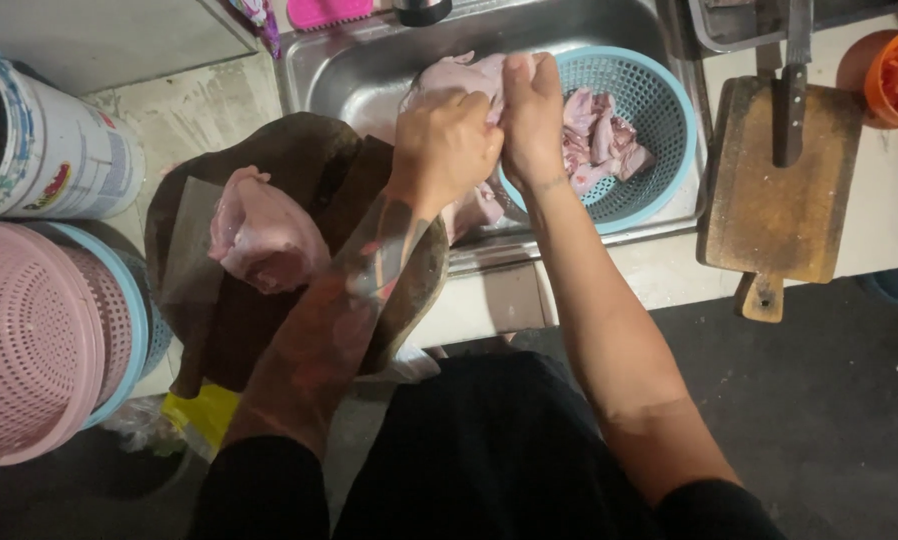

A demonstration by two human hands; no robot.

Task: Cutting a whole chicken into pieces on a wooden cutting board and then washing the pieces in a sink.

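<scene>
Left hand [447, 140] and right hand [531, 118]: both closed on a raw chicken [456, 77] over the steel sink [369, 60]. Beside them, blue colander [669, 100] of cut meat; second chicken piece [264, 232] on round chopping block [299, 150].

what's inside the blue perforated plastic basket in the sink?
The blue perforated plastic basket holds cut pink raw chicken pieces, visible on its right and middle. Its left part is covered by the right hand, which grips a whole raw chicken together with the left hand.
</scene>
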